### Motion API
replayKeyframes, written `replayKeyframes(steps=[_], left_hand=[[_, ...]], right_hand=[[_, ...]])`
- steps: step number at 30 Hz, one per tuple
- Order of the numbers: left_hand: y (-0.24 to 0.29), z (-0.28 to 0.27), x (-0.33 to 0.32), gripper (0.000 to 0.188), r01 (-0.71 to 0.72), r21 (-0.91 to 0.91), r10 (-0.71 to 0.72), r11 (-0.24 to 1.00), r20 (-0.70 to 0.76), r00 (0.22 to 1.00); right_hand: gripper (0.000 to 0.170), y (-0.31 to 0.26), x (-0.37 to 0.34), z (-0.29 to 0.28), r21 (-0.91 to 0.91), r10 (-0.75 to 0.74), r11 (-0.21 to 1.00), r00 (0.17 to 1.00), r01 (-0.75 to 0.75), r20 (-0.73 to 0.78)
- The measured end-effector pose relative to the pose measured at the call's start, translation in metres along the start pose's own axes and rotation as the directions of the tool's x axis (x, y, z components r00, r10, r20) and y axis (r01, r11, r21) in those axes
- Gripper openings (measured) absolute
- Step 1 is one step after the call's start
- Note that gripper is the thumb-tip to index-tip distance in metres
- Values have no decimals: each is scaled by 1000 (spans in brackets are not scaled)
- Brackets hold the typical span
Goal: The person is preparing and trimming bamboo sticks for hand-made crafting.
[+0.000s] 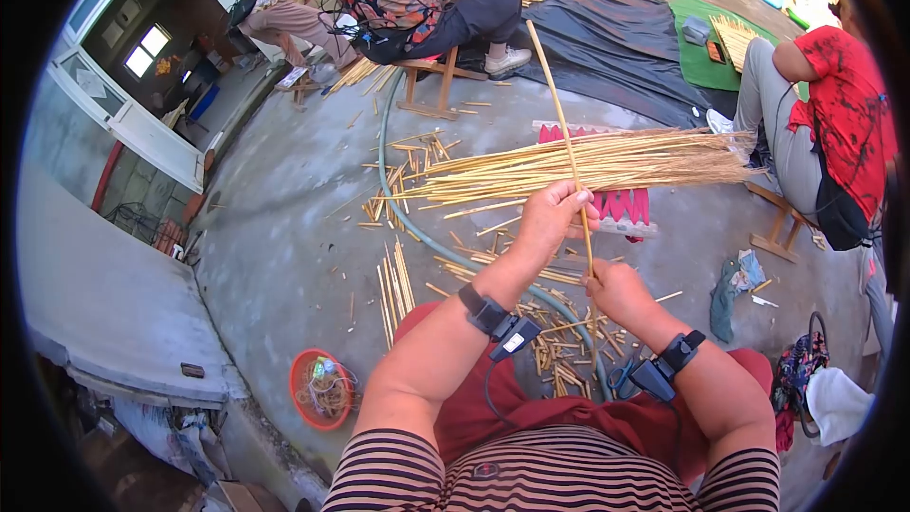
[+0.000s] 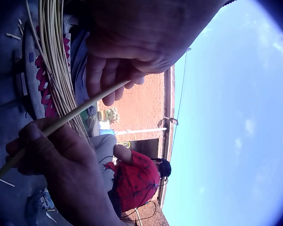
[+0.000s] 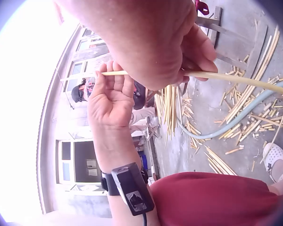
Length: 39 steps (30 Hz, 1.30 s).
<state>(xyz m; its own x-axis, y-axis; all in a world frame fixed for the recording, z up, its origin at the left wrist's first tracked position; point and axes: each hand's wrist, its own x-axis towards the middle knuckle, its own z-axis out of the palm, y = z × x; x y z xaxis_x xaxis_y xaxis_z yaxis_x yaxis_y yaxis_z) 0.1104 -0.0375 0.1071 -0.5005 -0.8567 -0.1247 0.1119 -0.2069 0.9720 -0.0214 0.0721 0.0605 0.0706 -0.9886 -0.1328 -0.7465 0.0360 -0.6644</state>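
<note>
A long, thin yellow stalk slants up and away in front of me in the head view. My left hand pinches it between thumb and fingers. Lower on the same stalk, close to my knees, my right hand grips it with curled fingers. In the left wrist view the stalk runs from the right hand up to the left. Beyond both hands, a bundle of similar stalks with brushy ends lies across a low stand with pink strips.
Short cut pieces litter the ground by my feet, crossed by a grey-blue hose. An orange basket stands to the left. A person in red sits at right; others sit at the back beside a black sheet.
</note>
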Motion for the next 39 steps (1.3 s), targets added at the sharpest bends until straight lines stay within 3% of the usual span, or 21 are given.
replayKeyframes(steps=[3, 6, 9, 13, 17, 21, 24, 25, 28, 30, 32, 33, 36, 39], left_hand=[[7, -6, 0, 16, -133, -126, 122, 983, -90, 988], [20, -23, 1, 17, -270, -257, 214, 928, -225, 951], [32, -44, 3, 20, -360, -364, 238, 859, -338, 911], [29, -65, 9, 23, -298, -425, 209, 854, -245, 947], [29, -68, 10, 28, -274, -395, 164, 877, -290, 943], [42, -77, 6, 38, -441, -447, 168, 778, -528, 833], [36, -122, 12, 40, -508, -549, 136, 664, -579, 804], [38, -131, 12, 43, -491, -593, 64, 638, -594, 802], [35, -144, 10, 46, -414, -641, 113, 646, -456, 883], [38, -143, 9, 47, -407, -639, 122, 653, -442, 889], [43, -132, 7, 45, -428, -639, 120, 639, -466, 877], [42, -128, 7, 44, -456, -654, 190, 604, -438, 879], [35, -104, 16, 38, -462, -617, 167, 637, -474, 864], [20, -60, 15, 36, -320, -599, 187, 734, -275, 943]], right_hand=[[17, 2, 2, 3, 435, 51, 900, 997, -19, -61], [13, -12, -3, -4, 647, 221, 750, 974, -138, -48], [16, -5, -2, -2, 505, 22, 854, 960, 127, -278], [23, -12, -7, -13, 323, -126, 919, 945, 226, -303], [23, -9, -2, -24, 255, -143, 939, 937, 230, -318], [24, 2, -2, -34, 105, -247, 949, 908, 297, -337], [23, 2, -9, -40, -93, -371, 928, 873, 360, -317], [22, 4, -10, -41, -120, -390, 921, 868, 371, -309], [21, 8, -12, -47, -187, -422, 905, 863, 383, -276], [20, 6, -15, -54, -213, -416, 905, 874, 369, -252], [19, 6, -15, -52, -185, -408, 912, 850, 365, -332], [19, 6, -15, -51, -172, -403, 915, 838, 365, -368], [16, 3, -13, -48, 158, -127, 973, 964, 167, -233], [16, -6, -7, -39, 489, 34, 872, 996, 9, -78]])
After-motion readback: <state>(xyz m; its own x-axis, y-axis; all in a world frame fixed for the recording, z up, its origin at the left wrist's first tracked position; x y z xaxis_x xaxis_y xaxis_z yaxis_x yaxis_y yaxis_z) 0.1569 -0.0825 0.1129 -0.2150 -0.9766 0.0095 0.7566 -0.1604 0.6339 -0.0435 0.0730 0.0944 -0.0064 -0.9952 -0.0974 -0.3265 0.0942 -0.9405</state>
